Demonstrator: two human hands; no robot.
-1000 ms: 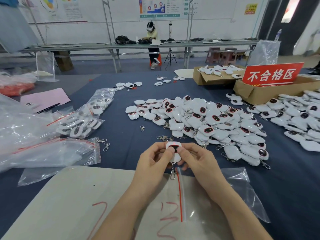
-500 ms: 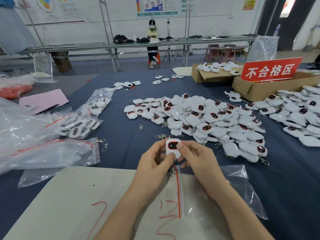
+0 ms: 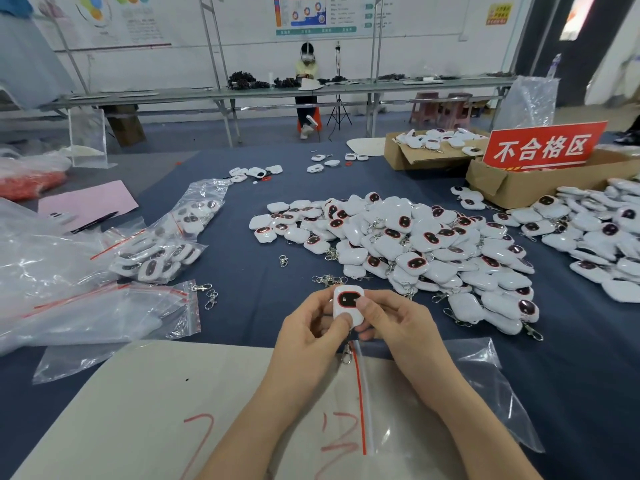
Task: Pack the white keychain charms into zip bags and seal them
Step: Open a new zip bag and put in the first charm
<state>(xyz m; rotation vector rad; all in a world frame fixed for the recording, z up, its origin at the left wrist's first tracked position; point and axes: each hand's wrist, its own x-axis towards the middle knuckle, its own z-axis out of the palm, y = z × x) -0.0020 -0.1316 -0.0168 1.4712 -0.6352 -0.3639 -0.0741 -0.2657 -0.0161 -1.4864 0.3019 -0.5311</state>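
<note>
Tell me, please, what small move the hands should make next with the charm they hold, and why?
Probably lower the charm into the empty zip bag lying under the wrists. Both the left hand and right hand pinch it face-up above the bag's red seal line, its clasp dangling there, and the bag holds nothing yet.

1 white charm (image 3: 348, 304), rounded square with a dark red-rimmed oval window facing up, is held upright between the left hand (image 3: 308, 332) and right hand (image 3: 394, 325); its metal clip (image 3: 346, 353) hangs below the fingers. 1 clear zip bag (image 3: 485, 386) with a red seal line lies flat under both wrists. A loose heap of charms (image 3: 415, 247) lies just beyond the right hand. Filled zip bags (image 3: 166, 251) lie well left of the left hand.
</note>
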